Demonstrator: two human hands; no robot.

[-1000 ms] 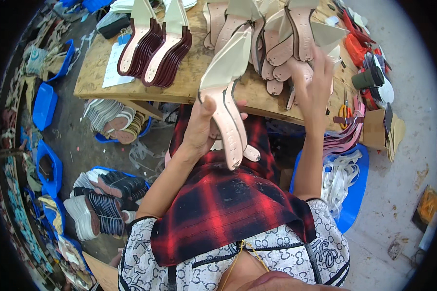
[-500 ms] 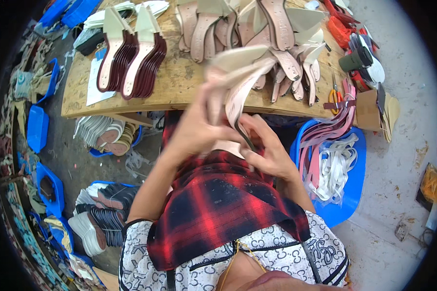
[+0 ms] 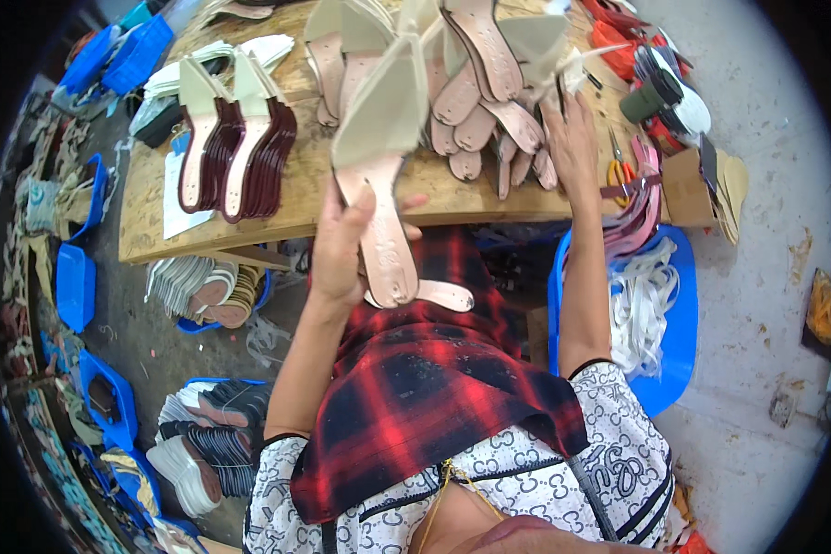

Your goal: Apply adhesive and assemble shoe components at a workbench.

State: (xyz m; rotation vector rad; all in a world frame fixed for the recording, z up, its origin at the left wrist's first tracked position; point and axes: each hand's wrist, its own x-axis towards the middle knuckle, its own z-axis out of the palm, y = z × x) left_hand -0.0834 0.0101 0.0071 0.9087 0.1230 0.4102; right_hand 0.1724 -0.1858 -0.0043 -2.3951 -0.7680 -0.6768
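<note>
In my left hand (image 3: pixel 343 249) I hold a pink shoe insole (image 3: pixel 386 245) with a pointed cream toe, thumb across its face; layered edges at the toe suggest more than one. It stands toe up in front of the table's edge. My right hand (image 3: pixel 572 138) is stretched to the right end of an insole pile (image 3: pixel 475 126), its fingers closed around an upright insole (image 3: pixel 564 81) that is mostly hidden and blurred at its toe. Another pink insole (image 3: pixel 447 295) lies on the red and black plaid apron (image 3: pixel 415 369) over my lap.
Two neat stacks of dark-red-edged insoles (image 3: pixel 249 152) lie on the wooden table (image 3: pixel 286 217), left. On the right are orange-handled scissors (image 3: pixel 620 173), a dark green cup (image 3: pixel 651 99), a cardboard box (image 3: pixel 689 189) and a blue tub (image 3: pixel 679 314) with white straps (image 3: pixel 642 305).
Both hands were together around the insoles above my lap. My right hand has let go and moved out to the pile at the right; my left hand now holds the insoles alone, more upright.
</note>
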